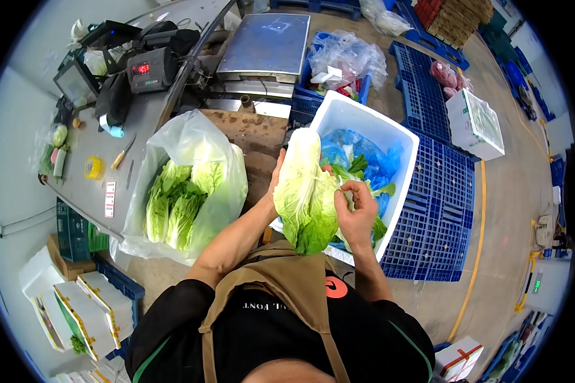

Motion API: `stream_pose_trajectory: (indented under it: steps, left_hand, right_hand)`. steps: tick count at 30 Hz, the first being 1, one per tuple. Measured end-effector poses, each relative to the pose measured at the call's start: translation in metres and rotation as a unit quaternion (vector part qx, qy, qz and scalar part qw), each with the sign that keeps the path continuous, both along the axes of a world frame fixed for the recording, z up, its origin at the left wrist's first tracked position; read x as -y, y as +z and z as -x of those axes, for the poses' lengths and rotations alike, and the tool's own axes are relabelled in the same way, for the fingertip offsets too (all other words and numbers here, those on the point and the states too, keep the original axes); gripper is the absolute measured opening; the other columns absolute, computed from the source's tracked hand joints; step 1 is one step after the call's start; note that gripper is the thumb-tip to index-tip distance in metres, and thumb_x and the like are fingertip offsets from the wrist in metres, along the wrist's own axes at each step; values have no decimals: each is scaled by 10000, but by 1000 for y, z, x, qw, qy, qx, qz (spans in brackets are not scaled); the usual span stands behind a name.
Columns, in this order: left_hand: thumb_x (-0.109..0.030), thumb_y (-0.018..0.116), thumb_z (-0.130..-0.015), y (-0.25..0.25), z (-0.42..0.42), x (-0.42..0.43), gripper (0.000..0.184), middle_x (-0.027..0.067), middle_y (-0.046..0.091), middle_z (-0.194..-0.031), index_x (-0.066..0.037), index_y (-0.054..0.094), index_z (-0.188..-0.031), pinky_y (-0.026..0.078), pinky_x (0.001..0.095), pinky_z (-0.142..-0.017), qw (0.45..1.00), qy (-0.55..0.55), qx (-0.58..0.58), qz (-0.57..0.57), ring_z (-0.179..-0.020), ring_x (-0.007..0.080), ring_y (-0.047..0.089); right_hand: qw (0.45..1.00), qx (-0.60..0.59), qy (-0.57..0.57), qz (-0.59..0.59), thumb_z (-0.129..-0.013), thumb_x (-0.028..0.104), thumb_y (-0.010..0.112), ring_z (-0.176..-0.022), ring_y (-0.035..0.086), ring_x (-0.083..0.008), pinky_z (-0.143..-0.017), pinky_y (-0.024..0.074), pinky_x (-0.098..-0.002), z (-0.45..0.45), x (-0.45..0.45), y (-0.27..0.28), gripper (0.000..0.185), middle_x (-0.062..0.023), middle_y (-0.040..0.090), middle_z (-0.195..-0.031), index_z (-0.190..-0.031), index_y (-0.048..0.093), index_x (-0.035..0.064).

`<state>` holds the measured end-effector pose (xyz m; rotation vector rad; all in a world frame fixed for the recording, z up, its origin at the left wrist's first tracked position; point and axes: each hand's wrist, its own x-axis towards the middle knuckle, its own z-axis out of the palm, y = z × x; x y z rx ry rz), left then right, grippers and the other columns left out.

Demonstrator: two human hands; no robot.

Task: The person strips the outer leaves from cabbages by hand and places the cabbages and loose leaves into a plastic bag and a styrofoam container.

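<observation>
A napa cabbage (302, 185), pale at one end and green at the leafy end, is held up in front of me. My left hand (277, 175) grips it from its left side, with most of the fingers hidden behind it. Against its right side my right hand (358, 209) pinches the edge of an outer leaf. Behind the cabbage stands a white foam box (399, 153) with a blue plastic bag (374, 153) and loose green leaves in it. To the left, a clear plastic bag (220, 191) holds several more napa cabbages (186, 214).
On the metal table (148, 124) lie a knife (122, 152), yellow tape (92, 168) and a scale display (150, 69). A platform scale (265, 45) stands ahead, beside a blue crate (305, 102) of plastic. Blue pallets (428, 210) cover floor to the right.
</observation>
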<state>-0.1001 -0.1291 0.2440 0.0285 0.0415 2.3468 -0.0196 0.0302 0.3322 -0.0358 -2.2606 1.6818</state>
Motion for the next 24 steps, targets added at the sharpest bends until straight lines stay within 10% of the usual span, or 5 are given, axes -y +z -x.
stream_pose_trajectory:
  steps: [6, 15, 24]
  left_hand:
    - [-693, 398, -866, 6, 1, 10, 809, 230, 497, -1311, -79, 392, -1394, 370, 508, -1039, 1000, 13, 4, 4, -1227, 381, 461]
    - [-655, 418, -879, 11, -1, 17, 785, 210, 468, -1350, -69, 385, -1401, 380, 498, -1045, 999, 25, 10, 38, -1240, 374, 461]
    - [-394, 525, -946, 24, 3, 38, 562, 152, 551, -1284, -49, 417, -1377, 505, 382, -942, 960, -114, -24, 255, -1111, 251, 595]
  right_hand:
    - [980, 96, 95, -145, -737, 213, 768, -868, 676, -285, -733, 509, -345, 5, 0, 15, 484, -193, 684, -954, -1132, 603, -13]
    - [965, 162, 182, -97, -692, 221, 814, -912, 612, -208, -780, 484, -329, 28, 11, 11, 603, -135, 640, -1054, -1191, 557, 2]
    - [939, -92, 222, -245, -767, 189, 755, -652, 580, -249, -572, 481, -334, 86, -10, 14, 424, -119, 552, -826, -1116, 593, 11]
